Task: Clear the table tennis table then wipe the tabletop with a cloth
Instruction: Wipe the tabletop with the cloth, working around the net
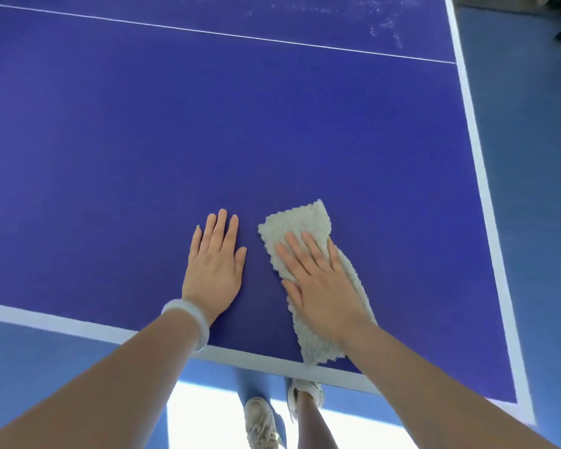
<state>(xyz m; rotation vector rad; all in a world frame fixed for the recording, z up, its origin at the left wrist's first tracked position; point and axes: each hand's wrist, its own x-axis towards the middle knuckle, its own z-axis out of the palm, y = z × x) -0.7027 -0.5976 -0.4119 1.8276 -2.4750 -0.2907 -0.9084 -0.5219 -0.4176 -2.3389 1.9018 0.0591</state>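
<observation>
Both hands lie flat, the left hand (215,267) bare on the tabletop (208,131), the right hand (321,280) pressing the cloth (300,222), which may bunch beneath its palm.

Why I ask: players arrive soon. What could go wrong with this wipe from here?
The cloth has its near end on the white edge line, so a pull back may drag it off. The left hand presses flat on the tabletop and may leave prints. The white smears by the far right corner sit well beyond the cloth and could be missed.
</observation>
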